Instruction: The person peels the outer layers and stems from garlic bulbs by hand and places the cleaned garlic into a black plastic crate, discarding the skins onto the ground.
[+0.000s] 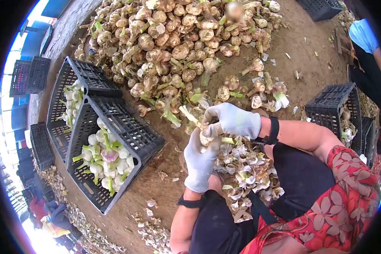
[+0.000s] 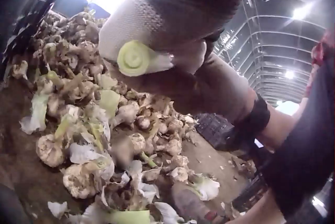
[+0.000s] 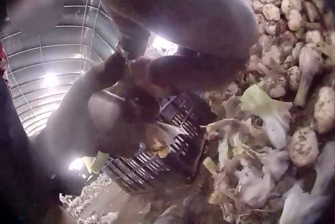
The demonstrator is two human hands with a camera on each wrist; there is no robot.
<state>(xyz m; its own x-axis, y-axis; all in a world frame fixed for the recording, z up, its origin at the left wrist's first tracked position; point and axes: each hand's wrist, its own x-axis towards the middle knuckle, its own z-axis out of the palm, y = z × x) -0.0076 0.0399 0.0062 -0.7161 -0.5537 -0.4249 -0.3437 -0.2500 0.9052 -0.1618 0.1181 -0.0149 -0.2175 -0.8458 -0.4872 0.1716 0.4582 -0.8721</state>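
Note:
Both gloved hands meet in front of the knees over one garlic bulb (image 1: 205,139). My left hand (image 1: 199,163) grips the bulb from below, and its green cut stem (image 1: 227,140) points right; the stem's round cut end (image 2: 133,58) faces the left wrist camera. From above, my right hand (image 1: 237,120) pinches the bulb's outer skin with curled fingers. A pale strip of skin (image 1: 190,115) sticks out beyond the fingertips. In the right wrist view a papery flap (image 3: 163,135) hangs below the hands. Fingers hide much of the bulb.
A large heap of unpeeled garlic (image 1: 169,46) lies ahead. At left, a black crate (image 1: 127,127) contains cleaned bulbs, beside another crate (image 1: 89,76). Peeled skins (image 1: 245,173) are piled between the legs. Another crate (image 1: 330,106) stands at right, and a person (image 1: 368,51) is beyond it.

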